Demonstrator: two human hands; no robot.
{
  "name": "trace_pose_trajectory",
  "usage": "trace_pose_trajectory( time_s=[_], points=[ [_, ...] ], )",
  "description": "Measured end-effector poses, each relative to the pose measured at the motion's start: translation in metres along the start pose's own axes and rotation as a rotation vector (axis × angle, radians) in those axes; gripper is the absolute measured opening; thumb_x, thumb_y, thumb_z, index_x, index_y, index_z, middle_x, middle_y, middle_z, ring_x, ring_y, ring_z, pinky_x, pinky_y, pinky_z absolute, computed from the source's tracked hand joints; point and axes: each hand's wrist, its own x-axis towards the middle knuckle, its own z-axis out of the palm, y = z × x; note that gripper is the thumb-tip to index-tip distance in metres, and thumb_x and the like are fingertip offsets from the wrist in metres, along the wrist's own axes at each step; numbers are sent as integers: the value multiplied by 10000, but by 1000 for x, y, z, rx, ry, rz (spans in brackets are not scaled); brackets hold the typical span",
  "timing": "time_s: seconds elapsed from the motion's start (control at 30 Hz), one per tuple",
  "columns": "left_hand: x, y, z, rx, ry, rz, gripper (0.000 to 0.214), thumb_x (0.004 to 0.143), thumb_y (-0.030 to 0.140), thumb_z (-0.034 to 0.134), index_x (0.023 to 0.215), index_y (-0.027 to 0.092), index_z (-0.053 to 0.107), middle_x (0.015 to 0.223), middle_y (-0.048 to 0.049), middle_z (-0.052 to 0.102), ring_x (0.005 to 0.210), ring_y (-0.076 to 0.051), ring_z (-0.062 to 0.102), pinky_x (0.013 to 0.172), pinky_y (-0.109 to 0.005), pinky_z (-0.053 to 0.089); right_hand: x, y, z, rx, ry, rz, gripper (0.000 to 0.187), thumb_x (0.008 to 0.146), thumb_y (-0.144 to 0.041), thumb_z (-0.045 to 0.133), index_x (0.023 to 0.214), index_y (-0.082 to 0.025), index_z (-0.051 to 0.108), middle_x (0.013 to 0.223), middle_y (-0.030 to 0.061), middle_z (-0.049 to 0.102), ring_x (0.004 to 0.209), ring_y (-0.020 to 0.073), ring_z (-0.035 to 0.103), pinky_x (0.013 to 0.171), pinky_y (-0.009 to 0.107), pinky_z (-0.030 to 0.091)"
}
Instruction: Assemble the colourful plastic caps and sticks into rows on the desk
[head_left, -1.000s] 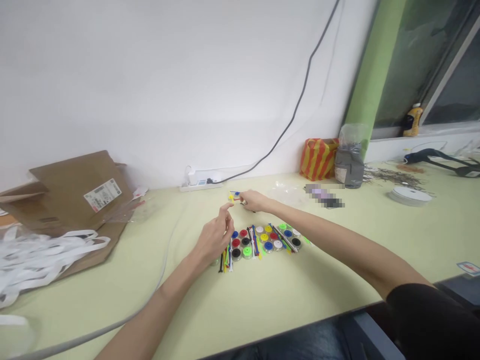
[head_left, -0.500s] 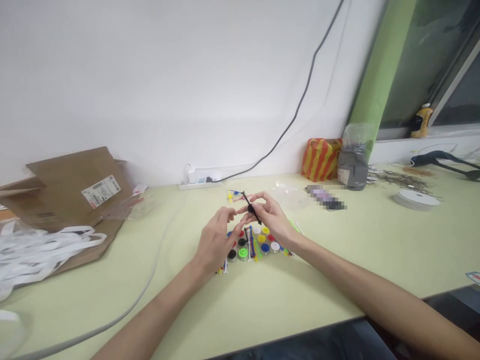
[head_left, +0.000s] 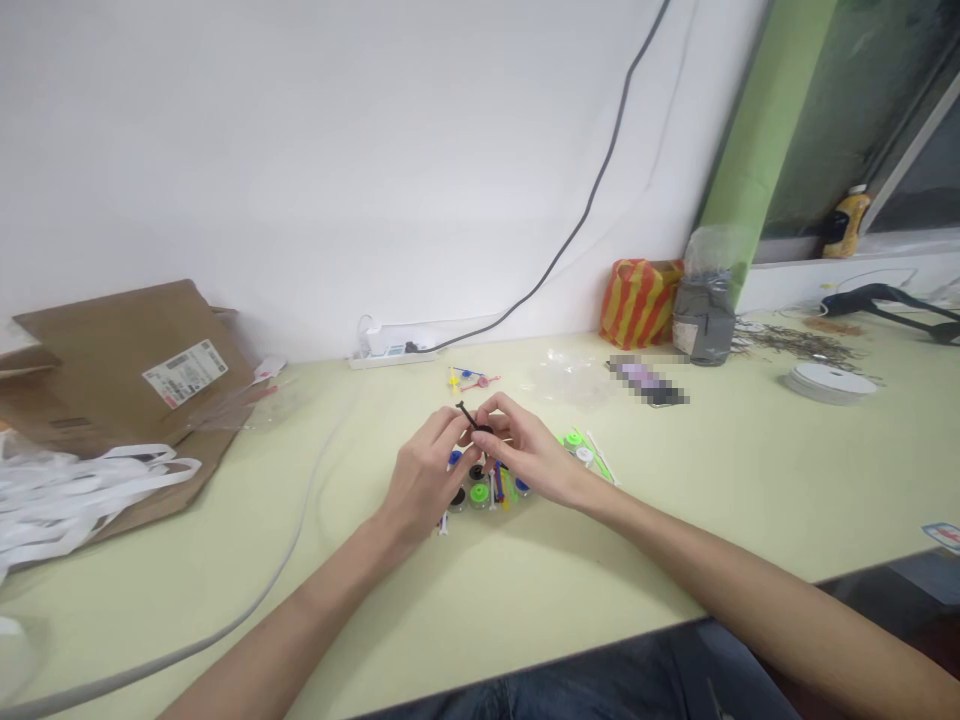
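My left hand (head_left: 425,478) and my right hand (head_left: 523,452) meet above a cluster of small coloured round caps and thin coloured sticks (head_left: 487,485) on the pale yellow table (head_left: 525,600). Both hands pinch a small black stick piece (head_left: 469,418) between their fingertips, its thin end pointing up and left. Much of the cluster is hidden under my hands. A few assembled coloured pieces (head_left: 469,379) lie farther back near the wall.
A white power strip (head_left: 386,352) with a dark cable sits by the wall. Brown cardboard (head_left: 127,380) and white straps (head_left: 67,495) lie at left. A striped bag (head_left: 637,302), a grey wrapped bag (head_left: 703,320), a white tape roll (head_left: 829,381) and clear plastic (head_left: 574,378) stand at right.
My right hand came back from the far pieces with a black stick and met my left hand over the cluster; both hands now pinch it, lower and closer together.
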Motion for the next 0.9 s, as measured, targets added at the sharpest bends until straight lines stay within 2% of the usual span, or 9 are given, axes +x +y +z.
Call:
trace_pose_trajectory(
  time_s=[0.07, 0.2, 0.27, 0.4, 0.53, 0.73, 0.9],
  points=[
    [0, 0, 1, -6, 0, 5, 61, 993, 243, 493, 1007, 197, 532, 991, -36, 557, 888, -164, 563, 746, -278, 450, -1, -1, -1, -24, -45, 7, 220, 985, -436, 505, 998, -229, 431, 892, 11, 599, 766, 143, 590, 679, 266, 462],
    [0, 4, 1, -50, -22, -13, 76, 981, 274, 523, 974, 199, 521, 1010, -35, 573, 906, -164, 579, 768, -285, 463, -4, -2, -1, -407, -44, -1, 151, 1041, -368, 338, 980, -239, 386, 748, -29, 530, 623, 141, 496, 626, 268, 372],
    [0, 6, 1, -63, -19, -22, 81, 984, 274, 517, 1016, 199, 521, 1011, -36, 579, 909, -166, 583, 779, -291, 469, -6, -3, 1, -541, -26, 12, 132, 1048, -343, 296, 1029, -239, 376, 747, -22, 550, 616, 153, 503, 645, 279, 370],
    [1, 6, 0, -48, -24, -11, 176, 991, 272, 508, 1154, 206, 515, 1068, -54, 588, 951, -178, 591, 797, -299, 480, -7, -8, 2, -601, -24, 41, 161, 1053, -323, 258, 1140, -235, 360, 737, -14, 581, 614, 170, 535, 656, 283, 387],
    [0, 5, 2, -69, -11, 34, 103, 980, 236, 514, 1076, 203, 531, 1084, -64, 584, 962, -178, 595, 804, -296, 484, -7, -10, 2, -575, -38, 27, 145, 1049, -312, 269, 1137, -248, 365, 746, -20, 574, 596, 155, 502, 638, 270, 384],
    [1, 4, 1, -39, 47, 58, 59, 975, 221, 445, 990, 198, 498, 902, -28, 556, 791, -164, 553, 696, -285, 458, -5, -13, 4, -449, -61, -52, 125, 1051, -340, 299, 1048, -255, 391, 756, -29, 557, 635, 142, 504, 651, 266, 386],
    [3, -2, -3, 1, -40, 98, 111, 1002, 263, 397, 951, 204, 476, 896, -36, 559, 780, -173, 540, 701, -298, 444, -2, -16, -4, -227, -107, -55, 200, 1028, -411, 398, 924, -240, 398, 746, -23, 568, 672, 146, 547, 660, 277, 409]
  ],
)
